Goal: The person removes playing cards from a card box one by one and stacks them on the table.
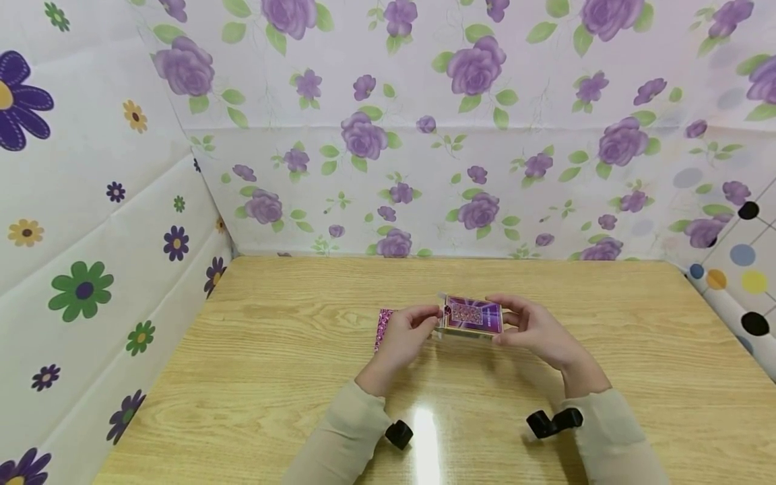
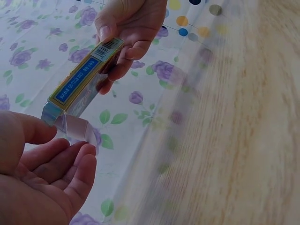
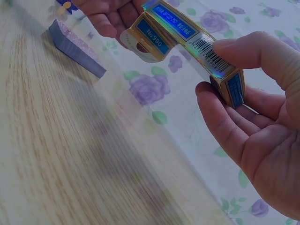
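My right hand [image 1: 533, 330] grips a purple and gold playing-card box [image 1: 473, 315] by its right end, thumb on one narrow side and fingers on the other. In the right wrist view that box [image 3: 187, 35] shows a barcode and blue labels. At its left end the end flap [image 2: 77, 129] stands folded out. My left hand [image 1: 409, 333] is at this end, its thumb by a side flap and its fingers loosely bent just below; whether they touch is unclear. A deck of cards [image 3: 75, 49] with a pink patterned back lies on the table, partly hidden behind my left hand in the head view.
The wooden table [image 1: 273, 377] stretches out around both hands. Flowered cloth [image 1: 364, 195] hangs behind its far edge, with more patterned cloth at left and right. Black straps [image 1: 554, 422] sit on the wrists.
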The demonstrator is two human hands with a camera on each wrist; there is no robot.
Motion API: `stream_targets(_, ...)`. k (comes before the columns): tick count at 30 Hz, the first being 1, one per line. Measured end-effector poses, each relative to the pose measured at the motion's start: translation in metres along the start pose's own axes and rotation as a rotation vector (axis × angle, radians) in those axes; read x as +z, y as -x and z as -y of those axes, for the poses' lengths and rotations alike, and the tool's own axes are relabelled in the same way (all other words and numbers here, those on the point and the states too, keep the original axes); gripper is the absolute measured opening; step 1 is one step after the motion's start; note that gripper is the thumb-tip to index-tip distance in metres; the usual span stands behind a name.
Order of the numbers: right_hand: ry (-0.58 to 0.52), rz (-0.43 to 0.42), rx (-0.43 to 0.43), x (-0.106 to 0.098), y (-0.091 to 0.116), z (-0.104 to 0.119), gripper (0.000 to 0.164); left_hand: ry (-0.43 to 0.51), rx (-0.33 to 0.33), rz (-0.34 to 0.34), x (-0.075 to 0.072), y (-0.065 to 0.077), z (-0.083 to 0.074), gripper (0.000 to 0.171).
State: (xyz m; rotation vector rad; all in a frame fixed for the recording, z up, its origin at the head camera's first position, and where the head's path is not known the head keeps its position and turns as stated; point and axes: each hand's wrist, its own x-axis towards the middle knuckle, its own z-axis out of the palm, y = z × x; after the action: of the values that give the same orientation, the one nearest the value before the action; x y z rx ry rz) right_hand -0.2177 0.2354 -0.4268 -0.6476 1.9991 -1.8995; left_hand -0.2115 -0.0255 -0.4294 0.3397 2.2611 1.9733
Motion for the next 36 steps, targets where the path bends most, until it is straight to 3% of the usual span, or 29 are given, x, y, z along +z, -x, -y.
stream_targets(11, -0.002, -0.037, 0.012, 0.000, -0.001, -0.001, 0.071, 0.011, 0.014, 0.050, 0.001, -0.001, 0.002, 0.032)
stream_targets(15, 0.008, -0.051, 0.013, 0.002, -0.002, -0.001, 0.073, 0.047, -0.001, 0.029, 0.004, 0.000, 0.002, 0.034)
stream_targets(28, -0.005, -0.022, 0.005, 0.002, -0.002, -0.001, 0.072, 0.326, -0.186, -0.082, 0.009, -0.003, 0.001, 0.026)
stream_targets(36, -0.004, -0.004, 0.004, 0.003, -0.004, -0.004, 0.069, 0.407, -0.218, -0.127, 0.011, -0.003, 0.002, 0.024)
